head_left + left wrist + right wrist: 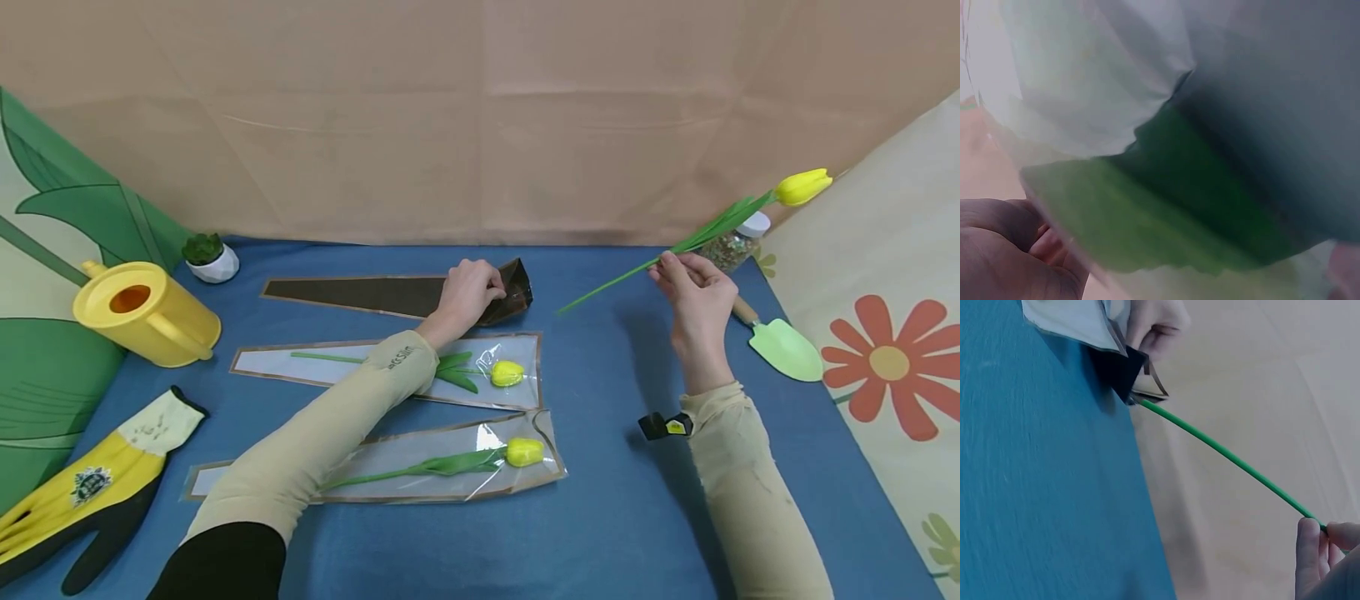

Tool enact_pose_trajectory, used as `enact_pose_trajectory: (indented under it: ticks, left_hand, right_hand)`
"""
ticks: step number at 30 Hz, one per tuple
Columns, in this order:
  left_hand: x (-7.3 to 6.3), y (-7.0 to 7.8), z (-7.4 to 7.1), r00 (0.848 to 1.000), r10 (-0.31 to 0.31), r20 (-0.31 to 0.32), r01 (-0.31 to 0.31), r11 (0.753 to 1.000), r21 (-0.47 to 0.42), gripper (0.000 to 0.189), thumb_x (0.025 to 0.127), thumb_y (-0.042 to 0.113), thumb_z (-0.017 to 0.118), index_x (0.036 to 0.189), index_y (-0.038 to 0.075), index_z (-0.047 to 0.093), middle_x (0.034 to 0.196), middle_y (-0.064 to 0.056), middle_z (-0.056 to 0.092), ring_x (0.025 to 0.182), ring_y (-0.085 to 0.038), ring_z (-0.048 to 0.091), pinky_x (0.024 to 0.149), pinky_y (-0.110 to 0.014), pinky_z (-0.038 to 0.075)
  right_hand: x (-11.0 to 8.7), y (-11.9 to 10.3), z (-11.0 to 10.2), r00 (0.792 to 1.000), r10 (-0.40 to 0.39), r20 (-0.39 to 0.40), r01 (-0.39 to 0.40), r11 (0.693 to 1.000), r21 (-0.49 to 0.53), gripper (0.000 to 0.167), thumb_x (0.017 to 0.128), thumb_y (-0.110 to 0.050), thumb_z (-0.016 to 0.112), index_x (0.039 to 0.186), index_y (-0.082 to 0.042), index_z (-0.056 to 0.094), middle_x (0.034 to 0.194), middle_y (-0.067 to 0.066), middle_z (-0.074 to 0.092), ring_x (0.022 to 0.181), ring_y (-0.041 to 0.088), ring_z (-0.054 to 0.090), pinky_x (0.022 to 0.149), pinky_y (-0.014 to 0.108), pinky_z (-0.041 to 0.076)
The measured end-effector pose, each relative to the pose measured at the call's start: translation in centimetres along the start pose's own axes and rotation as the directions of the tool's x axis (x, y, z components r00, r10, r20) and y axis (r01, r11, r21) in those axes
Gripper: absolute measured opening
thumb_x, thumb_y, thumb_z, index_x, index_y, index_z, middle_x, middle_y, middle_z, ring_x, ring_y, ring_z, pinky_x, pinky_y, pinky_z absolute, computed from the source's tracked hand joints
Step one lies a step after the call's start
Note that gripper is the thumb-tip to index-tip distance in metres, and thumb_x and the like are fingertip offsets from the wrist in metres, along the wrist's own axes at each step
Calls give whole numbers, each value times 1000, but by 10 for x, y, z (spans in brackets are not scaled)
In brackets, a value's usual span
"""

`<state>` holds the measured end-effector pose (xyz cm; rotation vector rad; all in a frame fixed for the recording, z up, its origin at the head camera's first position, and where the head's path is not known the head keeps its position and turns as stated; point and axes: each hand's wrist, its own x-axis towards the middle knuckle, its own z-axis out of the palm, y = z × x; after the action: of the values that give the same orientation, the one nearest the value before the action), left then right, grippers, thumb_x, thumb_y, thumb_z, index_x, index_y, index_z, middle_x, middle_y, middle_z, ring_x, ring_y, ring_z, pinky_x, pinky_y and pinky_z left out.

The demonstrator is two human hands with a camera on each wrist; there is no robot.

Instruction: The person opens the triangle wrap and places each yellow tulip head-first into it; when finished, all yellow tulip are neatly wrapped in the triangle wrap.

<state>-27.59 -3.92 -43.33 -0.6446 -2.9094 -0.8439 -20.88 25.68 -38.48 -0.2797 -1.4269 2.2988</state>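
In the head view my right hand point(697, 296) pinches the green stem of a yellow tulip point(802, 187) between thumb and fingers. The tulip is held slantwise in the air, bloom up to the right and stem end down to the left. My left hand point(468, 293) grips the wide end of a dark flower sleeve point(352, 292) with a brown border, and its mouth stands spread. In the right wrist view the stem point(1229, 453) points towards that mouth; whether its tip is inside, I cannot tell. The left wrist view is mostly filled by a blurred, pale and green sheet.
Two clear sleeves, each with a yellow tulip point(507, 373) point(524, 452), lie nearer me. At left are a yellow watering can point(150, 312), a potted succulent point(211, 257) and a gardening glove point(97, 487). A lidded jar point(731, 246) and a trowel point(786, 350) are at right.
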Motion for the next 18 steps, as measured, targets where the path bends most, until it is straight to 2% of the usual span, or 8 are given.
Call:
enact_pose_trajectory:
  ticks: [6,14,18]
  left_hand:
    - [1,0,1,1000,-14,8,14,1000,21,11,100,16,78,98,8,85,99,-6,80,85,-21,74,81,-37,60]
    - [1,2,0,1000,-20,6,19,999,50,10,99,17,79,97,9,85,100,-6,80,84,-21,74,78,-37,61]
    - [1,4,-1,1000,-11,10,11,999,38,10,100,16,79,97,9,85,99,-6,80,82,-20,73,78,-36,60]
  right_hand:
    - [0,14,12,1000,22,0,-22,999,34,9,97,6,74,91,7,67,86,15,76,77,21,76,78,29,63]
    - [-3,34,26,998,53,16,-53,998,-19,6,99,5,72,95,7,69,88,15,77,82,21,78,82,27,62]
    - [-5,45,29,998,48,41,-47,998,-34,6,100,6,71,98,10,68,86,14,77,81,20,79,83,28,62]
